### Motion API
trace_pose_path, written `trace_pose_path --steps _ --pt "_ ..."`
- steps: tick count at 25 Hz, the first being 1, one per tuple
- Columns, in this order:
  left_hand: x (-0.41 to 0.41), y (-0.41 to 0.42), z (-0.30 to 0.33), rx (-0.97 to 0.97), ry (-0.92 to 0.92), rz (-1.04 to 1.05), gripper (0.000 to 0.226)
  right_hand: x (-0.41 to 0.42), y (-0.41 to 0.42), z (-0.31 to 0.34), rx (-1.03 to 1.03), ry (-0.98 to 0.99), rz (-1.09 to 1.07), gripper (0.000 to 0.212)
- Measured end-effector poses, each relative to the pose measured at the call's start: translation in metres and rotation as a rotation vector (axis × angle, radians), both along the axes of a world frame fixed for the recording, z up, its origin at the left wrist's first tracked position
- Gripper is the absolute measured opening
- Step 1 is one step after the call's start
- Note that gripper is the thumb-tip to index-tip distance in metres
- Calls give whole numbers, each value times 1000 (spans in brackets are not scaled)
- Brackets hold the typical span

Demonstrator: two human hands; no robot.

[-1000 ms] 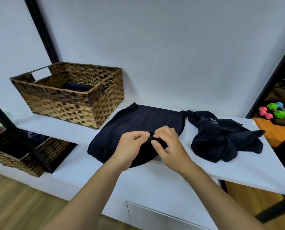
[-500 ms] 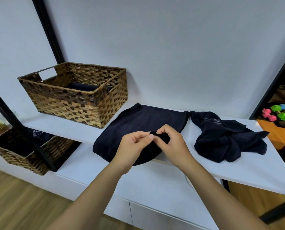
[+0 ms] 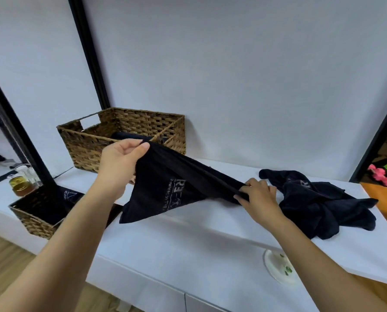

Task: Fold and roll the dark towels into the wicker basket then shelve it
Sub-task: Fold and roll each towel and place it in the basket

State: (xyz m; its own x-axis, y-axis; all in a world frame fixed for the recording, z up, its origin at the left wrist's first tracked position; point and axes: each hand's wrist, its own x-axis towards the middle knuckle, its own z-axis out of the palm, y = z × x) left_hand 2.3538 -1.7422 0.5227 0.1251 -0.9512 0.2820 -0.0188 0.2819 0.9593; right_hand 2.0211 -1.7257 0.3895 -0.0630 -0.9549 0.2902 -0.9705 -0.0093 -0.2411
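A dark towel (image 3: 165,188) with pale lettering hangs stretched above the white shelf (image 3: 210,239). My left hand (image 3: 120,161) pinches its upper left corner, raised in front of the wicker basket (image 3: 93,145). My right hand (image 3: 258,199) grips the other end lower down, close to the shelf. A rolled dark towel (image 3: 129,136) lies inside the basket. A second dark towel (image 3: 318,203) lies crumpled on the shelf just right of my right hand.
A lower wicker basket (image 3: 34,219) holding dark cloth sits at the left, beside a black post (image 3: 19,140) and glass jars (image 3: 21,183). Coloured dumbbells (image 3: 386,174) lie at the far right. A white round object (image 3: 278,266) shows below the shelf edge.
The towel lay flat on the shelf with both hands pinching its near edge together. Now my hands have spread apart and lifted it, the left hand rising toward the basket.
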Motion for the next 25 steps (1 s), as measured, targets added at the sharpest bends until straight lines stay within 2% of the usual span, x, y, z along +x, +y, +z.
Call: trace_pose_path --steps 3,5,8,10,13,20,23,25 --pt "39 -13 18 4 24 134 4 -5 0 24 3 7 18 32" --pt "59 -17 29 0 30 179 6 -3 2 46 -56 -139 81 34" --pt "77 -17 49 -38 30 210 10 6 4 90 -102 -501 152 32" --pt "83 -13 66 -70 20 220 4 11 10 117 -120 -600 174 30" --pt "89 -5 92 -127 16 210 12 15 16 151 -154 -625 172 29" --pt "95 1 141 -187 -73 169 3 21 34 236 -355 -717 127 16" --pt "89 0 144 -159 -111 149 3 9 47 257 -283 -742 98 19" --pt "82 2 143 -133 -128 123 8 -5 56 260 -177 -726 52 11"
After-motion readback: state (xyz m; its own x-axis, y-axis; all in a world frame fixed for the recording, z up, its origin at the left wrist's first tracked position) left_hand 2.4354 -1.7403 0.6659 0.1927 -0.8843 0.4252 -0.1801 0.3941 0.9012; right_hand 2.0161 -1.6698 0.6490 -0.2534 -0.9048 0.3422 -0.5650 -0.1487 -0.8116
